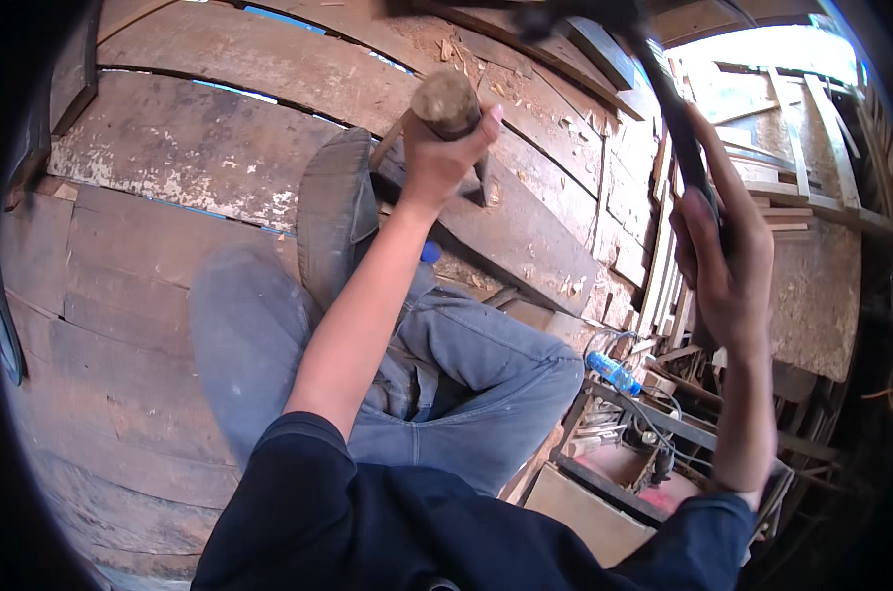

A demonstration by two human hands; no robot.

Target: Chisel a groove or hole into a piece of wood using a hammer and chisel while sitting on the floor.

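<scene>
My left hand [434,167] is closed around a thick round wooden handle [447,101] whose battered top end faces me. Whatever lies below that handle is hidden by the hand. Under and beside it rests a long wooden beam [525,231], slanting down to the right in front of my crossed legs. Raised at the right, my right hand [727,246] grips the dark shaft of a hammer [685,133]. The hammer's dark head, at the top edge, is smeared by motion. The hammer is apart from the wooden handle.
Chips lie over the plank floor [210,128], which has gaps between boards. A blue bottle [614,372] sits beside an open box [604,463] with cables at lower right. Scrap wood [786,212] is piled at right. A dark block [601,54] lies at the top.
</scene>
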